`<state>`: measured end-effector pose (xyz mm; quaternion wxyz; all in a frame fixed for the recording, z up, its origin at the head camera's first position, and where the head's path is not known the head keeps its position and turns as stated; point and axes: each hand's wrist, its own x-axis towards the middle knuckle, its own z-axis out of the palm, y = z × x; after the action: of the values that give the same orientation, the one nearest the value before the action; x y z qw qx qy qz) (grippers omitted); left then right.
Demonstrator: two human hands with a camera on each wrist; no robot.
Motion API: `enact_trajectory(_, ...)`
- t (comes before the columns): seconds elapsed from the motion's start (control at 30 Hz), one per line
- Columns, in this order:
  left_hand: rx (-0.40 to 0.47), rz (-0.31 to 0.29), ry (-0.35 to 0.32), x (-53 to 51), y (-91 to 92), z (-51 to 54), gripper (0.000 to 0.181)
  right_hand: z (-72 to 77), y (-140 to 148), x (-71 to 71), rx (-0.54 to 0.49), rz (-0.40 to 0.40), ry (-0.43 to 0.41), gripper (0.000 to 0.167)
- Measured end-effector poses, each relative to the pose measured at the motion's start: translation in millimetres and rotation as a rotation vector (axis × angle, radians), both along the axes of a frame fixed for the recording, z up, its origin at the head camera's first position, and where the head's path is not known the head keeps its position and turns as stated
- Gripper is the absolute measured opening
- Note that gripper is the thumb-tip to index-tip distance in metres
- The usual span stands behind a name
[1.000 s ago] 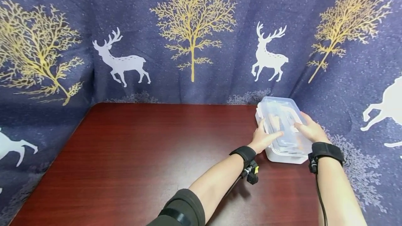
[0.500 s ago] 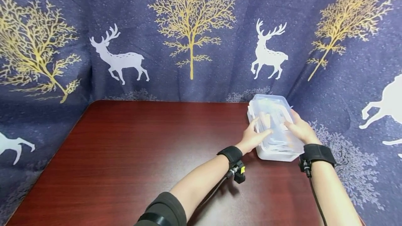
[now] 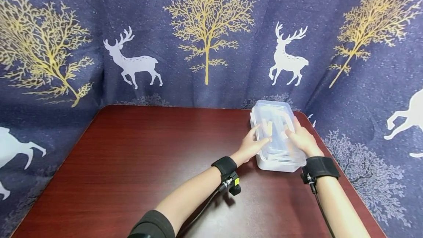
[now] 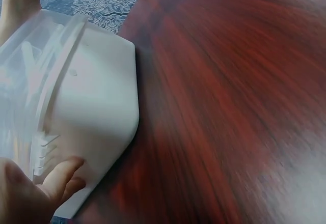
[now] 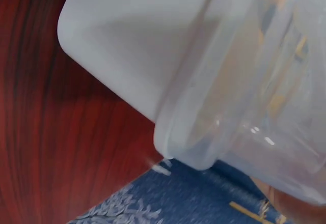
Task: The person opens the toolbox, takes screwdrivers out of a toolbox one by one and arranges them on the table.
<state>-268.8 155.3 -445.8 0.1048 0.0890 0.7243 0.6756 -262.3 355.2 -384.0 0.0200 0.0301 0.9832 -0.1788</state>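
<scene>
A white storage box (image 3: 275, 165) with a clear lid (image 3: 279, 148) sits at the right side of the table. Through the lid, pale and tan items show, too blurred to name. My left hand (image 3: 250, 147) grips the box's left side, thumb over the lid. In the left wrist view its fingers (image 4: 63, 180) lie against the white wall (image 4: 99, 96) beside a latch (image 4: 43, 155). Opposite, my right hand (image 3: 304, 140) holds the right side with its thumb on the lid; its other fingers are mostly hidden. The right wrist view shows the box's corner (image 5: 127, 35) close up.
The dark red wooden table (image 3: 158, 150) stretches to the left of the box. A blue cloth (image 3: 185, 47) with printed trees and deer hangs behind it and along the sides. Both wrists wear black bands (image 3: 321, 167) with cables.
Both hands have moved the box leftward across the table, away from the right edge. More of the table's right edge now shows. The grip looks the same and the lid stays on.
</scene>
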Motion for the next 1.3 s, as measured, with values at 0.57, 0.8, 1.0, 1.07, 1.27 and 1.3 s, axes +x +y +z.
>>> enact_trajectory(0.57,0.028,-0.031,-0.009,5.5,-91.3,-2.4,0.07,0.0,-94,0.5,0.023,-0.039,-0.02,0.072)
enact_trajectory(0.8,0.032,-0.028,-0.042,9.5,-126.6,-3.3,0.07,-1.0,-128,3.4,-0.014,-0.044,-0.032,0.074)
enact_trajectory(1.0,0.06,-0.03,-0.063,16.8,-149.0,-4.1,0.07,-1.7,-151,7.7,-0.03,-0.03,-0.04,0.075)
enact_trajectory(1.07,0.056,-0.024,-0.071,20.2,-156.3,-4.2,0.071,-1.9,-158,9.5,-0.039,-0.023,-0.048,0.075)
enact_trajectory(1.27,0.029,0.001,-0.07,33.2,-177.6,-0.8,0.071,-1.2,-178,15.4,-0.06,-0.011,-0.046,0.077)
enact_trajectory(1.3,0.029,0.005,-0.07,35.2,-180.7,0.1,0.071,-1.4,-181,16.1,-0.062,-0.008,-0.045,0.077)
